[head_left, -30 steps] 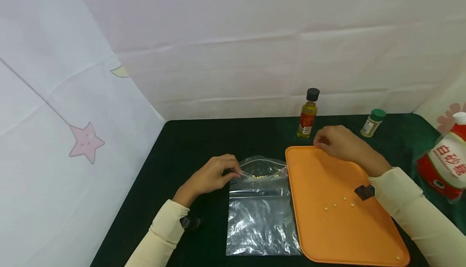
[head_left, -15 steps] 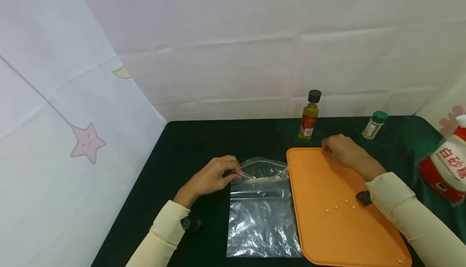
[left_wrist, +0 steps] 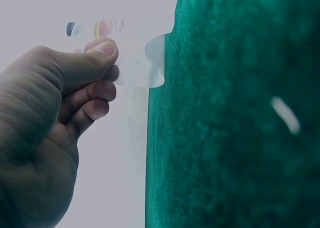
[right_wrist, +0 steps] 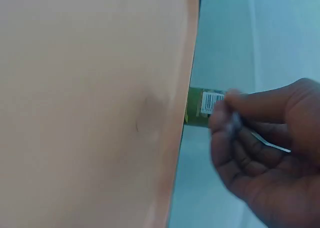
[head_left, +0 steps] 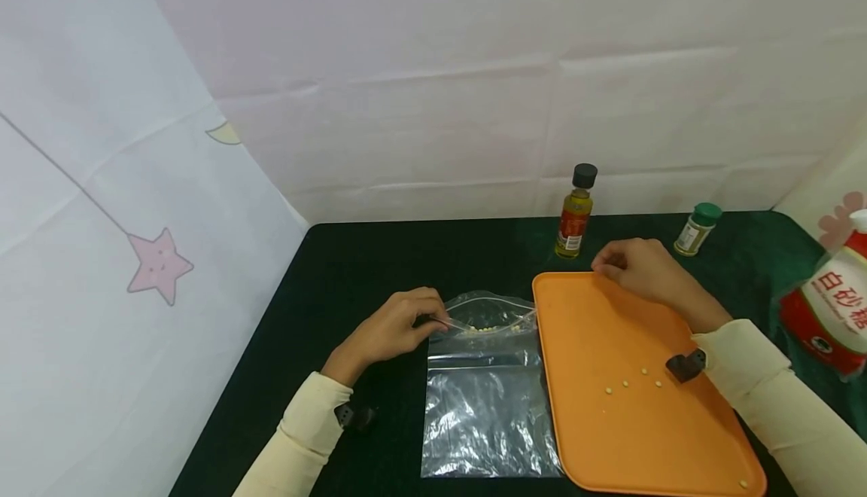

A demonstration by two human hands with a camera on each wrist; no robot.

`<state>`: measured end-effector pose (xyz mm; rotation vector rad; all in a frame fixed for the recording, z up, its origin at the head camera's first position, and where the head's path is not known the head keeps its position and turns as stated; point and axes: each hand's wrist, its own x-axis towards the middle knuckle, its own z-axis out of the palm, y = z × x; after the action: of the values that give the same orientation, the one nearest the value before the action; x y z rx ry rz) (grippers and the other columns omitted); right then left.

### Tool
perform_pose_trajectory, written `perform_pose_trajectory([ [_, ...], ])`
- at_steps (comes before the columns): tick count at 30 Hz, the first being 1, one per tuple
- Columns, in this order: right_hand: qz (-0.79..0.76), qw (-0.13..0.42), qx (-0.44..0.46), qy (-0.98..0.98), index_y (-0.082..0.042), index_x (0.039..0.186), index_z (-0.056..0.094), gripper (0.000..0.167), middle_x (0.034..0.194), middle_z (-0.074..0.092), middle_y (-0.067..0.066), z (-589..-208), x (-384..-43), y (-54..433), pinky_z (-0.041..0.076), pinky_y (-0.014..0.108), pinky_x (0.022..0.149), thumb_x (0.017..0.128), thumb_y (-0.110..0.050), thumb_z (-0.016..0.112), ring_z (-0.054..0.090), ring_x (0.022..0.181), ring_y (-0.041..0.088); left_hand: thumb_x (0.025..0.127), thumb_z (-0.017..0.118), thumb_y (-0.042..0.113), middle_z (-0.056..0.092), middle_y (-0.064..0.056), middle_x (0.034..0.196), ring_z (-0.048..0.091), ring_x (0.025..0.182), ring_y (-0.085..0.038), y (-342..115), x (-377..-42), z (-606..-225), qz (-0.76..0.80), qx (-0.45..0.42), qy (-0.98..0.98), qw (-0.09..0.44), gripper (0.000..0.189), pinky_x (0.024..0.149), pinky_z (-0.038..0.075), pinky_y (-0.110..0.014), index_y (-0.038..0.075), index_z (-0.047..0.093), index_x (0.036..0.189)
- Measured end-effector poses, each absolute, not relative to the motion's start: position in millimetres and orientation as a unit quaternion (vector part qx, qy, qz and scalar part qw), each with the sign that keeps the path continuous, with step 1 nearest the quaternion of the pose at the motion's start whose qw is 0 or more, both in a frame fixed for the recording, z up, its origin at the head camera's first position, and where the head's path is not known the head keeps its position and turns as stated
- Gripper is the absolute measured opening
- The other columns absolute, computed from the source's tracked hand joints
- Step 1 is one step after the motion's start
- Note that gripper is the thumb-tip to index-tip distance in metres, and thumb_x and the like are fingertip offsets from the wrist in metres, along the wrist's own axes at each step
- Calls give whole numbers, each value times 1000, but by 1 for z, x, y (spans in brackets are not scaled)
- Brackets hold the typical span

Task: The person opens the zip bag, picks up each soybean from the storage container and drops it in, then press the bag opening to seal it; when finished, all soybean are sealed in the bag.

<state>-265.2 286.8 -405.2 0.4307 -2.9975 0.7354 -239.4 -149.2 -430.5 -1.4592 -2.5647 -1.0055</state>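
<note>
My left hand (head_left: 400, 322) pinches the left side of the mouth of a clear zip bag (head_left: 488, 414) between thumb and fingers. The bag lies on the dark green table, its mouth spread and several small pale yellow kernels (head_left: 484, 329) inside. In the left wrist view, the bag's clear edge (left_wrist: 142, 70) runs out past the fingertips. My right hand (head_left: 640, 271) hovers at the far edge of an orange tray (head_left: 582, 437). Its fingers are curled, with the thumb tip at the index finger in the right wrist view; nothing shows between them. Several loose kernels (head_left: 625, 383) lie on the tray.
Behind the tray stand an oil bottle (head_left: 573, 218) with a black cap and a small green-lidded jar (head_left: 696, 231). A red and white sugar bag (head_left: 829, 301) stands at the right. The tray's left edge lies along the zip bag. White cloth hangs behind the table.
My right hand shifts right and nearer along the tray's far edge, then slightly back up and left, its fingers opening a little from the palm. My left hand keeps its pinch on the bag.
</note>
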Motion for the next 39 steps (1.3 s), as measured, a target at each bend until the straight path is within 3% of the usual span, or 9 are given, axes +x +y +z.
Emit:
perform_pose_trajectory([
  [4, 336, -3, 128, -933, -12, 109, 72, 18, 103, 71, 5, -403, -259, 285, 55, 48, 86, 100, -27, 65, 64, 95, 26, 94, 71, 8, 62, 8, 103, 60, 92, -2, -149, -240, -431, -324, -470, -821, 13, 8, 78, 53, -22, 11, 73, 101],
  [9, 456, -24, 126, -881, -9, 115, 70, 29, 108, 70, 8, -403, -253, 279, 56, 36, 88, 98, -33, 66, 65, 98, 24, 94, 71, 8, 62, 8, 102, 59, 91, -2, -150, -241, -432, -325, -471, -820, 15, 8, 78, 53, -22, 11, 74, 102],
  [18, 589, -79, 164, -787, 2, 118, 65, 34, 106, 67, 15, -398, -248, 258, 54, 30, 91, 98, -25, 68, 64, 96, 27, 94, 71, 8, 62, 8, 102, 59, 90, -2, -150, -242, -433, -328, -476, -816, 16, 8, 78, 53, -22, 11, 74, 101],
  [25, 541, -108, 212, -807, -8, 114, 71, 28, 107, 68, 17, -393, -247, 224, 55, 34, 90, 97, -30, 69, 62, 98, 38, 94, 72, 8, 62, 8, 103, 59, 90, -3, -151, -242, -433, -326, -473, -818, 17, 8, 77, 53, -22, 11, 74, 102],
  [32, 488, -126, 271, -820, -15, 114, 74, 20, 107, 73, 7, -394, -245, 198, 56, 39, 88, 100, -27, 65, 68, 96, 27, 94, 71, 8, 62, 8, 103, 59, 91, -3, -149, -243, -433, -329, -476, -815, 13, 8, 77, 53, -22, 10, 73, 102],
  [36, 431, -87, 276, -855, -17, 112, 75, 19, 103, 74, 1, -389, -240, 199, 57, 42, 85, 100, -28, 65, 68, 93, 24, 94, 71, 8, 62, 9, 104, 59, 91, -3, -149, -244, -434, -330, -475, -816, 6, 9, 78, 53, -22, 11, 73, 103],
  [39, 350, -41, 283, -892, -20, 107, 74, 15, 97, 72, -8, -382, -235, 208, 56, 37, 78, 99, -30, 66, 66, 87, 17, 94, 71, 8, 62, 9, 104, 59, 92, -3, -149, -244, -434, -331, -472, -817, 2, 9, 79, 53, -22, 11, 73, 103],
])
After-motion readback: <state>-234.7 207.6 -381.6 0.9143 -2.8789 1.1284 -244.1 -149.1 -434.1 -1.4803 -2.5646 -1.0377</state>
